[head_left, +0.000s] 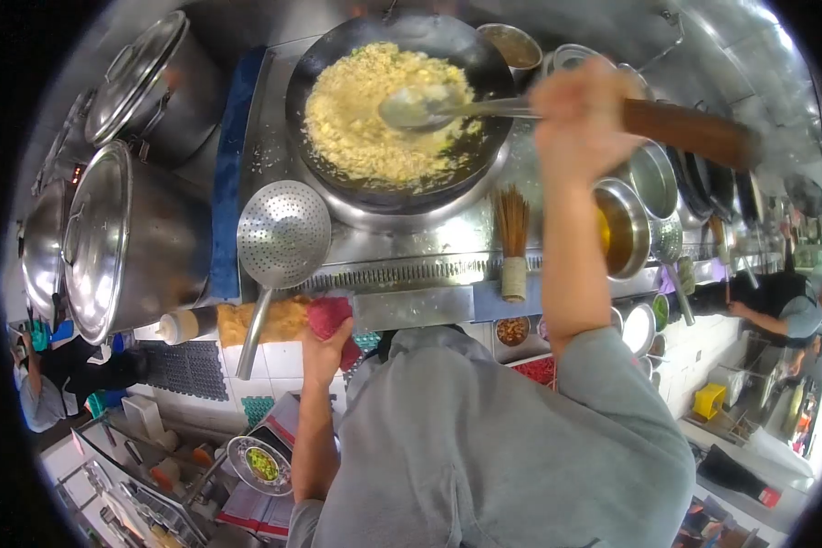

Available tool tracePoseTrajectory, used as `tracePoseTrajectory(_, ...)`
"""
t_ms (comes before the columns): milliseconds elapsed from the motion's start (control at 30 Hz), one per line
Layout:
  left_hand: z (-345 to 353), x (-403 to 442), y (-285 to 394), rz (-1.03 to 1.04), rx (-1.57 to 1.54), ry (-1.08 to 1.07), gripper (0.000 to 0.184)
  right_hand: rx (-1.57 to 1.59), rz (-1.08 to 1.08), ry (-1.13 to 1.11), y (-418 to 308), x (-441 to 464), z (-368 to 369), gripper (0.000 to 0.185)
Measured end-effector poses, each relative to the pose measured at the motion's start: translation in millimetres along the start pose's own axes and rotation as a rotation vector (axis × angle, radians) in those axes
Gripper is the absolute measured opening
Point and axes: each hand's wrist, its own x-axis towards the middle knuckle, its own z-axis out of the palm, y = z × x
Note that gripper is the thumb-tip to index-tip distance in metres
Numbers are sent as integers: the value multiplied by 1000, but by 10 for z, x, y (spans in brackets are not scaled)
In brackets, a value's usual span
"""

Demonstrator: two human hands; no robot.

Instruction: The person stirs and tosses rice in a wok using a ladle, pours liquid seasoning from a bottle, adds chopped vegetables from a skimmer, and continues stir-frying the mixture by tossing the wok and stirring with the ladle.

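Note:
My right hand [583,114] grips a wok ladle [493,108] with a long brown wooden handle, both smeared by motion. The ladle's metal bowl lies in the pale yellow, crumbly food [365,114], which looks like egg or fried rice with green bits. That food spreads across a large dark wok [411,196] on the steel stove. Down at the stove's front edge, my left hand [326,342] is closed on a bunched red cloth [331,318]. Left of it, a perforated skimmer [284,233] lies with its handle toward me.
A bamboo wok brush [513,242] lies right of the wok. Steel bowls [623,228] stand farther right. Large lidded pots [142,247] crowd the left, beside a squeeze bottle [177,326]. Other people [790,306] work at both sides.

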Motion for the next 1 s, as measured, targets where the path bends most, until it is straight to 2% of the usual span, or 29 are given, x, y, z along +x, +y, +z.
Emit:
tracePoseTrajectory(67,77,32,-18,-7,7,-14,24,-209,-5,27,854,-244,-160,27)
tracePoseTrajectory(167,139,-55,30,8,132,-29,25,-416,-158,-103,747,388,168,23)
tracePoseTrajectory(200,136,-19,64,33,188,-31,25,-276,-72,-95,630,532,172,21)
tracePoseTrajectory(233,130,-21,27,145,80,-17,23,-193,-68,-74,469,638,130,23)
tracePoseTrajectory(267,121,-35,29,90,26,-5,24,-119,-42,-45,233,584,60,26)
tracePoseTrajectory(333,67,-71,50,-19,-74,23,24,-93,-50,8,455,520,-66,29)
tracePoseTrajectory(367,-3,-41,-66,-63,7,-3,25,-143,-89,40,1038,447,-250,30)
tracePoseTrajectory(433,34,2,-14,19,96,-5,24,-253,-75,-67,1125,479,-81,27)
tracePoseTrajectory(500,-15,-73,-9,67,125,-12,24,-360,-91,-99,769,616,41,24)
tracePoseTrajectory(567,61,58,-60,151,23,23,23,-193,44,24,332,740,319,26)
tracePoseTrajectory(600,84,81,-38,109,35,18,24,7,-19,50,343,664,293,15)
tracePoseTrajectory(633,89,104,4,66,52,10,24,12,-53,84,835,651,79,13)
tracePoseTrajectory(667,61,87,43,21,77,-2,25,-106,-83,63,1169,525,-13,14)
tracePoseTrajectory(733,103,95,180,89,128,-58,25,-410,-160,-75,1224,568,147,17)
tracePoseTrajectory(767,162,122,217,124,143,-77,25,-518,-188,-123,1122,737,281,18)
tracePoseTrajectory(800,139,76,166,104,153,-86,26,-582,-126,-115,803,798,422,20)
tracePoseTrajectory(833,160,153,94,105,152,-86,27,-297,-11,-85,628,828,443,20)
tracePoseTrajectory(867,199,263,79,117,145,-79,28,-161,-38,-7,609,843,456,21)
tracePoseTrajectory(933,359,353,224,274,212,1,32,107,-123,136,569,874,482,21)
tracePoseTrajectory(967,438,438,332,354,251,38,34,-232,-330,137,993,868,317,21)
tracePoseTrajectory(1000,506,600,456,629,429,69,36,-268,-323,121,1218,810,231,22)
